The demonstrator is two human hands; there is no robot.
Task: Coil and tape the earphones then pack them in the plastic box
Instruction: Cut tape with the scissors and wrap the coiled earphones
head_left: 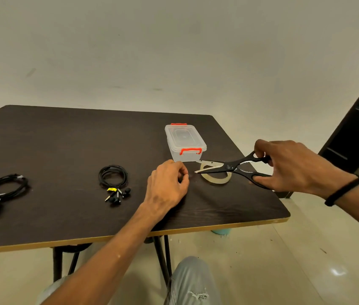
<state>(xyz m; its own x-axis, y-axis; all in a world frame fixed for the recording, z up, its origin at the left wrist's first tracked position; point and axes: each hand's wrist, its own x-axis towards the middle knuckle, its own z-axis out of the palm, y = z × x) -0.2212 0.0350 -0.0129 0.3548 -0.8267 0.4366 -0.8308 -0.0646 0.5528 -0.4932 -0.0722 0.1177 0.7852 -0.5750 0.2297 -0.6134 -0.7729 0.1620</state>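
**Black scissors open over the tape roll, earphones waiting on the desk**

Black-handled scissors (pixel 231 167) are in the right hand (pixel 293 166), fingers (pixel 260 150) curled through the handle loops; blades are parted a bit and point left, hovering right over the clear tape roll (pixel 217 178) that lies flat on the desk (pixel 64 139). Left hand (pixel 167 186) sits just left of the blade tips; its thumb and fingers (pixel 184 172) are pinched together, looks like on something thin, probably a bit of tape, but honestly it's too small and see-through for me to tell.

Plastic box (pixel 185 142) is right behind the tape, clear with red clips, lid on; it stands near the far right part of the desk. One coiled set of black earphones (pixel 114 181) lies left of the left hand, roughly mid-desk, with a yellow tag near the plug and buds; the coil is well apart from the box. A second bundle of earphones (pixel 0 191) lies at the far left edge of the view, also black with a yellow tag, looser looking.

Right wrist has a black band (pixel 341 191); a knee in pale jeans (pixel 192 280) shows under the near desk edge.
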